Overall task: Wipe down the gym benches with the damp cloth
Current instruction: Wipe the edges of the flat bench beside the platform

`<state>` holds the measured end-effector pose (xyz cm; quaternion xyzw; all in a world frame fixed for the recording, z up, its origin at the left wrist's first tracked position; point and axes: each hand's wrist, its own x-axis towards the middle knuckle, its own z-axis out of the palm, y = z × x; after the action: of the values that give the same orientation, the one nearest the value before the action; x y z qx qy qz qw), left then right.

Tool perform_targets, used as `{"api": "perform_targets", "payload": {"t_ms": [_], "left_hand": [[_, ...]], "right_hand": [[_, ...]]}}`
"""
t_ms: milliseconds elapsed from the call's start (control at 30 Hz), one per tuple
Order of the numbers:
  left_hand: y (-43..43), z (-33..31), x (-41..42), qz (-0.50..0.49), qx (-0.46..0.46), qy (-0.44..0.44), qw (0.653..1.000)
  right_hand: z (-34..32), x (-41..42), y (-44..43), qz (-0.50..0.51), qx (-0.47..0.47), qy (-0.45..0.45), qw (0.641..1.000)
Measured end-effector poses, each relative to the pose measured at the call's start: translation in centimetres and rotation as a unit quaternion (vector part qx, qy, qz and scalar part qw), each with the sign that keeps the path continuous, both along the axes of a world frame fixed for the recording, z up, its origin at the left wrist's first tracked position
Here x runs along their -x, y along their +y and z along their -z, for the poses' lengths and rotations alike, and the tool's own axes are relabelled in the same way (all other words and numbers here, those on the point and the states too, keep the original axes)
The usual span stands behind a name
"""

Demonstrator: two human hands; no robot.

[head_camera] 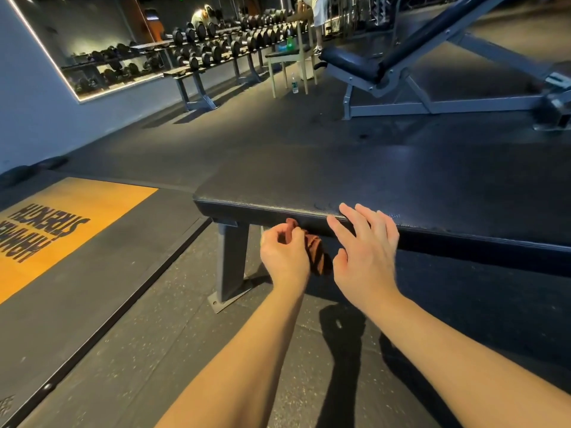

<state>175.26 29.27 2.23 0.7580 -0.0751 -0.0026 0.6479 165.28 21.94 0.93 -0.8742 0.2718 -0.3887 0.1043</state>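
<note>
The gym is dim. Warm light falls on the fingers (349, 219) and forearms (247, 350), and a cooler bluish sheen lies on the black tabletop (309, 186) just beyond them. On the near side of the fingers, dark arm shadows cross the speckled floor (173, 335). Far beyond, the dumbbell rack (216, 47) is soft and spotlit, and a light strip glows along the mirror (92, 41) edge. Wide-angle distortion bends the incline bench (401, 57) and tilts the frame's edges.
</note>
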Motion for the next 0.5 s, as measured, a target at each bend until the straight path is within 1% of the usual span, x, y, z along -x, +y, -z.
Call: {"api": "perform_targets", "payload": {"t_ms": [67,133,200,300,400,500], "left_hand": [[0.6,-0.3,-0.8,0.002,-0.001,-0.011,1.0],[1.4,-0.9,-3.1,-0.035,0.027,-0.009,0.999],[2.0,-1.5,-5.2,-0.08,0.068,0.017,0.994],[1.5,-1.5,-5.3,-0.102,0.062,0.01,0.993],[0.6,-0.4,-2.3,-0.063,0.035,-0.005,0.997],[-0.2,1.4,0.5,0.029,-0.029,-0.008,0.999]], "right_hand": [[0.0,-0.1,0.0,-0.005,-0.005,-0.001,1.0],[0.0,0.0,-0.1,-0.009,-0.005,-0.001,1.0],[0.0,0.2,-0.2,-0.013,0.0,0.001,1.0],[0.1,0.3,-0.3,-0.015,0.002,0.011,1.0],[0.1,0.1,-0.1,-0.006,-0.001,0.008,1.0],[0.1,-0.2,0.0,0.003,-0.005,-0.005,1.0]]}}
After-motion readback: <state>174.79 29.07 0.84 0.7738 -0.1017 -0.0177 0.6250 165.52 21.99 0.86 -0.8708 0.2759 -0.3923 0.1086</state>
